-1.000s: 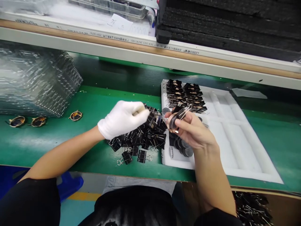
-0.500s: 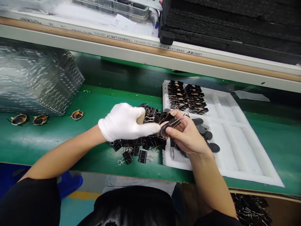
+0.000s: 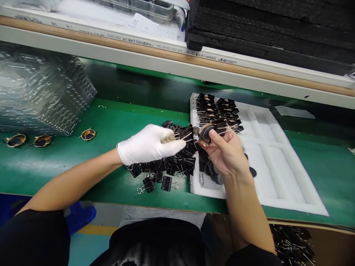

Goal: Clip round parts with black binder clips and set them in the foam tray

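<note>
My left hand [image 3: 148,146], in a white glove, is over a heap of black binder clips [image 3: 181,162]. Its thumb and curled fingers close around the wire handles of a binder clip [image 3: 188,135], partly lost against the heap. Bare, my right hand [image 3: 226,151] grips a round watch case [image 3: 205,132] with a gold-brown rim and a black disc pressed under the thumb. A black clip with long silver handles points right from this case. Beneath my right hand, dark round discs [image 3: 212,171] lie on a white foam tray [image 3: 266,147].
Rows of clipped pieces [image 3: 217,111] fill the tray's far left part. Three gold-rimmed watch cases, including one [image 3: 88,134], lie on the green table [image 3: 116,114]. Stacked clear plastic trays [image 3: 41,92] stand at left. A shelf edge [image 3: 166,53] crosses above, carrying black foam [image 3: 266,33].
My right hand has moved the watch case up and right, away from my left thumb, and turned its black disc into view. My left hand has drawn slightly back over the clips.
</note>
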Demonstrator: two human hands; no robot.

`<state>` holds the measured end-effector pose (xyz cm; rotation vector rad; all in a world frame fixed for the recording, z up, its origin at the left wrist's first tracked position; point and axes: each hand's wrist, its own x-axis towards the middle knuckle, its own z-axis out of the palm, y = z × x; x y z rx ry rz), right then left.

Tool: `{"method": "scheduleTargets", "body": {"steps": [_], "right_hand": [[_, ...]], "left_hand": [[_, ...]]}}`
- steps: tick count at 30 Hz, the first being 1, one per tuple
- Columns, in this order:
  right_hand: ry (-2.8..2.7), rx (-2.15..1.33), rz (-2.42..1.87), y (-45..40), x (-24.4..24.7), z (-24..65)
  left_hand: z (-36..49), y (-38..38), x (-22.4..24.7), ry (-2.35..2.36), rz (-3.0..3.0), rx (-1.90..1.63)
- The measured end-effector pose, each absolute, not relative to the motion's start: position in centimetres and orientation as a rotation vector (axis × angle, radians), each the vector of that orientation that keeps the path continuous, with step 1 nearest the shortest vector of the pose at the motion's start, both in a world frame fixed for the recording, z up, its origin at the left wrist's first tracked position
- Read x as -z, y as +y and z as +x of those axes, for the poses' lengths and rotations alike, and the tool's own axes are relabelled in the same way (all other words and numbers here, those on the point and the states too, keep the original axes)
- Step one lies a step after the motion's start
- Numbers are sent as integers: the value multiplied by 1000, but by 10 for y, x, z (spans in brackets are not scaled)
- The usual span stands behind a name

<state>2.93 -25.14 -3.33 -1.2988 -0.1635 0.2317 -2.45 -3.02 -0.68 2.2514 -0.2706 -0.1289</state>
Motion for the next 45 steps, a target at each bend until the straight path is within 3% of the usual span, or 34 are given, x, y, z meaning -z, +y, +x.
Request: {"method": "scheduleTargets", "body": {"steps": [8,16,18,22,24,32,45], "right_hand": [[-9,-286,-1229,-257,30,40],[-48,-483,-1488,-221,5,87],[-76,-517,-1598,-200,5,102],[-136,-596,-1756,-154,17,136],[-179,-661,-1802,-136,30,152],[-614,-767,-1995,-112,82,182],[-1525,-513,-2292,-112,75,202]], "left_hand": [[34,59,18,120,2438,344],[80,132,40,360,2644,1012],[88,129,33,436,2790,832],[107,100,41,587,2889,-101],[113,81,57,625,2859,-238],[106,65,95,738,2871,-262],[102,78,110,655,2908,-115]]}}
